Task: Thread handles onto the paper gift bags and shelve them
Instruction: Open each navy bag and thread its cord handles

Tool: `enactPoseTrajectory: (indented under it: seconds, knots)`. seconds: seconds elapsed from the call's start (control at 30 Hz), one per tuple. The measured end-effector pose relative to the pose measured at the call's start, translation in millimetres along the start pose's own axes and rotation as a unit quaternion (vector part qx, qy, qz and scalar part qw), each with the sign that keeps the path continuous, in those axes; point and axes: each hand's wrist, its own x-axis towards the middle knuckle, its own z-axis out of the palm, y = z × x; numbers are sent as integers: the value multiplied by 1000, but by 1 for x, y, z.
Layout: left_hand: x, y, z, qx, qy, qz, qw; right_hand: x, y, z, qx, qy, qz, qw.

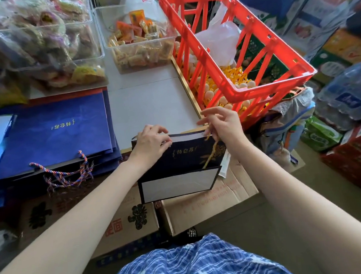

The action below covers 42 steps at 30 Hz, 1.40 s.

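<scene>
Holding the dark folded bag [176, 158] upright on the cartons [201, 201] in front of the person, the left hand [150, 144] pinches its top rim with curled fingers, while the right hand [221, 123] pinches a gold cord [210, 152] at the rim's right end, its other fingers spread. Thin paper like this looks light and easily creased, so I'd grip the stiffer folded rim beside the holes; the cord is limp and best held near its tip. Finished bags [53, 137] lie stacked to the left.
</scene>
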Motion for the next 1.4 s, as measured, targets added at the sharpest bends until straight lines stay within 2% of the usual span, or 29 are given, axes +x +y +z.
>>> enactPoseTrajectory:
  seconds: [0.07,0.13,0.27,0.37,0.43,0.5,0.53,0.6,0.67,0.7,0.73,0.87,1.03,1.2,1.4]
  knots:
    - [4,2,0,4,-2,-30,1000,15,-35,-7,113,29,26,993]
    - [9,5,-1,20,-7,-65,998,28,-71,-13,169,25,29,985]
    - [21,5,-7,22,-42,-105,993,38,-136,-24,200,-4,-47,979]
    - [22,3,-8,11,-33,-124,992,36,-140,-27,196,-81,-59,975]
    - [17,1,-9,-3,-25,-147,989,35,-120,-22,114,-100,-72,986]
    - [10,-3,-9,-12,-24,-164,986,25,-92,-15,-63,-101,-103,988]
    - [6,-5,-8,-14,-25,-167,986,18,-76,-10,-165,-105,-125,973]
    - [-1,-6,-8,-26,-26,-167,985,5,-41,3,-336,-121,-161,920]
    - [-7,-3,-11,-46,-26,-168,984,-5,-8,20,-450,-150,-143,869]
    - [-8,-1,-12,-58,-28,-167,984,-10,4,30,-472,-162,-131,857]
    - [-10,2,-14,-71,-29,-165,983,-13,14,38,-464,-172,-126,860]
    - [-14,4,-22,-120,-32,-166,978,-27,33,57,-302,-136,-138,933]
    - [-14,5,-27,-136,-47,-176,974,-34,37,67,-195,-72,-135,969]
    - [-12,8,-29,-138,-83,-192,968,-33,42,72,-144,-27,-99,984]
    - [-8,12,-33,-188,-112,-256,942,-29,49,72,-161,18,-107,981]
